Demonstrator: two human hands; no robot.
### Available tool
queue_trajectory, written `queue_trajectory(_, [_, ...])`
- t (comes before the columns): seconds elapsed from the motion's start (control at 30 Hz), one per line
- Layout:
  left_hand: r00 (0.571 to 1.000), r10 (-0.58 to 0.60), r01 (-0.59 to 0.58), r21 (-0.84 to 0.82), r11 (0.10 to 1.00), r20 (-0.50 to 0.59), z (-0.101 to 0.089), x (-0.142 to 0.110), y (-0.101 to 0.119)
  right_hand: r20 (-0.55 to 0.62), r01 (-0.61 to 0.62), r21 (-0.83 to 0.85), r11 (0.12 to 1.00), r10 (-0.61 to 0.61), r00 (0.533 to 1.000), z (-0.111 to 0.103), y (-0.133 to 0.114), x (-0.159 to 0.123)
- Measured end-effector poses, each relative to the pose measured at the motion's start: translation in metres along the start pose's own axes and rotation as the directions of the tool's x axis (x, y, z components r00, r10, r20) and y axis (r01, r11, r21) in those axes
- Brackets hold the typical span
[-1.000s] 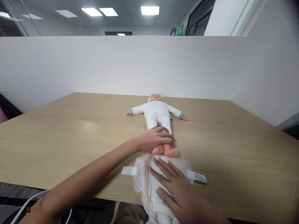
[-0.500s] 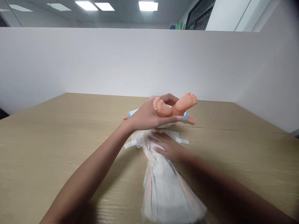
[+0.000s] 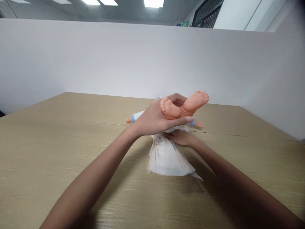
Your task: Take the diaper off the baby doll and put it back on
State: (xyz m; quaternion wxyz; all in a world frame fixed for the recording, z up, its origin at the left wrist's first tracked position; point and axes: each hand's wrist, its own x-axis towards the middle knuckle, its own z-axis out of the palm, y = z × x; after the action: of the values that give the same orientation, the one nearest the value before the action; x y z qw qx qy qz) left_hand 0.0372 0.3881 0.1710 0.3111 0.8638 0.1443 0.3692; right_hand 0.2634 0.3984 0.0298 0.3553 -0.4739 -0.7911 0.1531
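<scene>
A baby doll lies on its back, its arms in white sleeves with blue cuffs spread out on either side. My left hand (image 3: 156, 119) is closed round the ankles of the doll's legs (image 3: 182, 109) and holds them up, soles towards me. Under the raised legs lies a white diaper (image 3: 168, 157), its gathered, flared end pointing at me. My right hand (image 3: 178, 137) rests low on the diaper's far part, close under the doll, fingers stretched out. The fingertips are partly hidden, and the doll's head and body are mostly behind my left hand.
The tabletop (image 3: 71, 149) has a tan, shiny covering with a seam across it. A white partition wall (image 3: 111, 60) rises behind and at the sides. Past its top, ceiling lights (image 3: 153, 3) show.
My right hand has moved forward with the diaper, so the diaper's far end is now under the doll. My left hand still holds the legs up.
</scene>
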Motion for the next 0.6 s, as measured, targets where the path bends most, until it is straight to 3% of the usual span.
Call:
queue_trajectory(0.07, [1.000, 0.015, -0.015, 0.007, 1.000, 0.012, 0.003, -0.002, 0.002, 0.134, -0.001, -0.051, 0.999, 0.007, 0.991, -0.016, -0.007, -0.019])
queue_trajectory(0.13, [0.999, 0.018, -0.018, 0.014, 1.000, 0.031, 0.009, -0.005, 0.003, 0.168, -0.027, -0.095, 0.995, 0.043, 0.985, -0.031, -0.020, -0.040])
queue_trajectory(0.23, [0.998, -0.036, 0.036, -0.001, 0.999, 0.055, 0.021, -0.014, 0.003, 0.010, -0.152, -0.155, 0.976, 0.155, 0.988, -0.041, -0.048, -0.063])
queue_trajectory(0.33, [0.994, -0.074, 0.077, -0.027, 0.997, 0.079, 0.033, -0.024, 0.004, -0.216, -0.230, -0.153, 0.961, 0.195, 0.957, -0.040, -0.072, -0.075])
queue_trajectory(0.43, [0.995, -0.051, 0.051, 0.001, 0.999, 0.085, 0.038, -0.039, 0.005, -0.256, -0.086, -0.074, 0.994, 0.064, 0.965, -0.037, -0.083, -0.081])
queue_trajectory(0.6, [0.985, -0.054, 0.019, 0.217, 0.976, 0.161, 0.025, -0.086, -0.009, -0.109, 0.133, -0.104, 0.986, -0.144, 0.983, -0.044, -0.061, -0.105])
